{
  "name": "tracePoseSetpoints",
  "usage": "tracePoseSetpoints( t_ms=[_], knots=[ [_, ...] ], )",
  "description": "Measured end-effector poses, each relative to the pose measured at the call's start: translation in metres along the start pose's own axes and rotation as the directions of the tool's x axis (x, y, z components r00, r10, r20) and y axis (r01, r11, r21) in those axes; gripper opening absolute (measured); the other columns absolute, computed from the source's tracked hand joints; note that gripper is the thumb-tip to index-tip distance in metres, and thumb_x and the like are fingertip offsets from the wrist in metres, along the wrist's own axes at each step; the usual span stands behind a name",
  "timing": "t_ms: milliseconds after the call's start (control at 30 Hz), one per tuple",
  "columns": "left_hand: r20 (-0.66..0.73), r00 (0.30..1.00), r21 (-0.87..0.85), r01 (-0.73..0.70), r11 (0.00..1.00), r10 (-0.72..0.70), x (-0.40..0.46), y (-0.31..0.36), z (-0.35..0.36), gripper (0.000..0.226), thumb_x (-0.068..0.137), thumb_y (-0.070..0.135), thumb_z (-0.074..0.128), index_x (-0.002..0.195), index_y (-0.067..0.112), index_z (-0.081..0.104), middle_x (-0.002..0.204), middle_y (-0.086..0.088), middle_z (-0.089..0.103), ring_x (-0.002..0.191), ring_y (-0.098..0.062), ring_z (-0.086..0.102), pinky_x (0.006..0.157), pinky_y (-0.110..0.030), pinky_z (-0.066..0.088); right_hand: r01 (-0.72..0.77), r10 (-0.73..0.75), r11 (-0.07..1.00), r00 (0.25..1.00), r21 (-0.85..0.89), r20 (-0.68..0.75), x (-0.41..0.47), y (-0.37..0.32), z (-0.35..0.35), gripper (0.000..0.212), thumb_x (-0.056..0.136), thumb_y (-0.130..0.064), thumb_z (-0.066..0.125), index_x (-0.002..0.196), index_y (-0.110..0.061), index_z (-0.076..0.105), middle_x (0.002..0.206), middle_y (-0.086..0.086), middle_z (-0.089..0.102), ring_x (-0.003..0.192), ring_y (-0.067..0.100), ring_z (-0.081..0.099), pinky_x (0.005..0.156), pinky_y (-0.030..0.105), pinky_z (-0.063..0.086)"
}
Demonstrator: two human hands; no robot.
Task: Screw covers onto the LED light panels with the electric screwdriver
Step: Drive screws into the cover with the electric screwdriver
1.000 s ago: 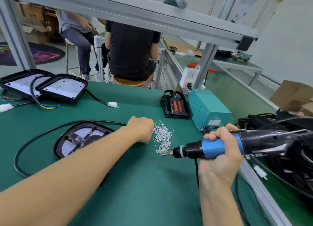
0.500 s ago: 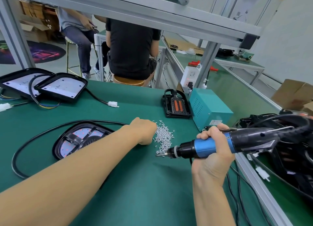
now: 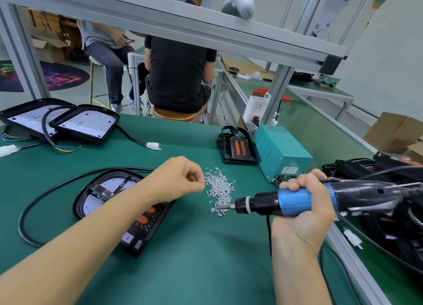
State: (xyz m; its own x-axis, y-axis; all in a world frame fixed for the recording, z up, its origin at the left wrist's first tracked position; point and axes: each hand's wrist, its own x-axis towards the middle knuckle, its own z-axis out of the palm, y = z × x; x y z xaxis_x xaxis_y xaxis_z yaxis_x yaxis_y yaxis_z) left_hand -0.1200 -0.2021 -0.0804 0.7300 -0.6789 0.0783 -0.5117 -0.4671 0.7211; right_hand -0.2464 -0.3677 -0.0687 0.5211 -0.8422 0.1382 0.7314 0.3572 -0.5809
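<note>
LED light panel (image 3: 119, 204): it lay on the green bench mat (image 3: 206, 270) under your left forearm, its cover seated, its black cable (image 3: 57, 183) looping off to the left.
Screws: a loose heap of small silver screws (image 3: 219, 189) sat just right of the panel, between your two hands.
Left hand (image 3: 180, 179): your fingers were curled at the heap's left edge; a glint at the fingertips suggested one screw pinched, though it was too small to be sure.
Right hand (image 3: 304, 211): you gripped the blue barrel of the electric screwdriver (image 3: 295, 200), held level, its bit (image 3: 225, 207) pointing left over the near edge of the heap.
Hands: apart, the heap between them.
Step in hand, as I judged it: loading a screw onto the bit.
Doing it well: take a single screw, seat its head squarely on the bit, then stand the driver upright over a cover hole before triggering, so the thread did not cross.
Farther off: two more panels (image 3: 84, 124) rested at the far left; a teal power box (image 3: 281, 151) stood behind the heap.
</note>
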Motion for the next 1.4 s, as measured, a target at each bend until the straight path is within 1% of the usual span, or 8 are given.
tracePoseSetpoints(
  t_ms=[100, 167, 300, 500, 700, 900, 1067, 1400],
  knots=[
    [-0.094, 0.996, -0.207, -0.007, 0.978, -0.013, -0.028, -0.003, -0.005, 0.020, 0.079, 0.008, 0.072, 0.064, 0.020, 0.068, 0.061, 0.007, 0.061, 0.045, -0.001, 0.043, 0.048, -0.009, 0.032, -0.039, 0.037, 0.997, 0.999, 0.061, 0.028, -0.004, -0.008, 0.008, 0.018, 0.069, -0.008, 0.060, 0.081, -0.021, 0.057, 0.061, -0.009, 0.050, 0.051, 0.007, 0.050, 0.061, 0.020, 0.049],
    [-0.117, 0.991, -0.342, 0.021, 0.939, -0.065, -0.044, -0.007, -0.007, 0.014, 0.079, 0.010, 0.073, 0.068, 0.017, 0.070, 0.059, 0.006, 0.059, 0.048, -0.009, 0.039, 0.048, -0.016, 0.029, -0.057, 0.053, 0.994, 0.998, 0.098, 0.045, -0.008, -0.011, 0.015, 0.017, 0.070, -0.010, 0.060, 0.082, -0.021, 0.057, 0.061, -0.009, 0.051, 0.051, 0.007, 0.050, 0.062, 0.019, 0.048],
    [-0.171, 0.978, -0.507, 0.014, 0.862, -0.116, -0.068, -0.013, -0.008, 0.013, 0.080, 0.005, 0.072, 0.071, 0.013, 0.072, 0.058, 0.005, 0.061, 0.051, -0.011, 0.041, 0.046, -0.015, 0.031, -0.081, 0.065, 0.989, 0.990, 0.121, 0.125, -0.019, -0.010, 0.032, 0.012, 0.073, -0.013, 0.056, 0.084, -0.019, 0.054, 0.061, -0.009, 0.050, 0.051, 0.006, 0.049, 0.060, 0.017, 0.047],
    [-0.185, 0.972, -0.571, 0.016, 0.821, -0.148, -0.091, -0.018, -0.012, 0.010, 0.081, 0.005, 0.071, 0.074, 0.013, 0.071, 0.070, -0.005, 0.067, 0.063, -0.015, 0.050, 0.053, -0.020, 0.041, -0.137, 0.114, 0.984, 0.976, 0.113, 0.185, -0.037, 0.000, 0.049, 0.012, 0.072, -0.013, 0.056, 0.083, -0.018, 0.053, 0.060, -0.008, 0.050, 0.050, 0.006, 0.049, 0.059, 0.019, 0.046],
    [-0.189, 0.974, -0.589, -0.008, 0.808, -0.128, -0.104, -0.020, -0.020, 0.017, 0.081, 0.003, 0.071, 0.073, 0.018, 0.073, 0.071, 0.003, 0.069, 0.063, -0.008, 0.057, 0.066, -0.029, 0.053, -0.160, 0.134, 0.982, 0.962, 0.096, 0.236, -0.048, 0.003, 0.060, 0.012, 0.072, -0.014, 0.055, 0.083, -0.019, 0.050, 0.059, -0.010, 0.049, 0.050, 0.006, 0.048, 0.060, 0.018, 0.045],
    [-0.208, 0.973, -0.576, -0.037, 0.816, -0.103, -0.113, -0.019, -0.025, 0.018, 0.080, 0.005, 0.072, 0.071, 0.020, 0.073, 0.068, 0.002, 0.069, 0.061, -0.008, 0.058, 0.063, -0.017, 0.049, -0.158, 0.129, 0.984, 0.955, 0.088, 0.268, -0.054, 0.007, 0.068, 0.012, 0.073, -0.013, 0.055, 0.083, -0.018, 0.051, 0.059, -0.009, 0.050, 0.050, 0.007, 0.049, 0.059, 0.020, 0.046],
    [-0.219, 0.969, -0.583, -0.038, 0.811, -0.112, -0.116, -0.019, -0.027, 0.016, 0.080, 0.002, 0.071, 0.071, 0.015, 0.072, 0.067, 0.001, 0.069, 0.061, -0.007, 0.059, 0.060, -0.014, 0.048, -0.167, 0.138, 0.982, 0.950, 0.083, 0.281, -0.058, 0.010, 0.071, 0.012, 0.073, -0.012, 0.055, 0.082, -0.018, 0.051, 0.059, -0.009, 0.051, 0.050, 0.006, 0.049, 0.060, 0.019, 0.046],
    [-0.239, 0.963, -0.586, -0.042, 0.809, -0.124, -0.119, -0.023, -0.027, 0.014, 0.080, 0.000, 0.070, 0.072, 0.011, 0.071, 0.077, -0.014, 0.071, 0.063, -0.011, 0.061, 0.062, -0.013, 0.048, -0.182, 0.151, 0.979, 0.945, 0.086, 0.290, -0.062, 0.012, 0.073, 0.012, 0.073, -0.013, 0.056, 0.083, -0.019, 0.052, 0.060, -0.009, 0.051, 0.050, 0.006, 0.049, 0.060, 0.020, 0.046]
  ],
)
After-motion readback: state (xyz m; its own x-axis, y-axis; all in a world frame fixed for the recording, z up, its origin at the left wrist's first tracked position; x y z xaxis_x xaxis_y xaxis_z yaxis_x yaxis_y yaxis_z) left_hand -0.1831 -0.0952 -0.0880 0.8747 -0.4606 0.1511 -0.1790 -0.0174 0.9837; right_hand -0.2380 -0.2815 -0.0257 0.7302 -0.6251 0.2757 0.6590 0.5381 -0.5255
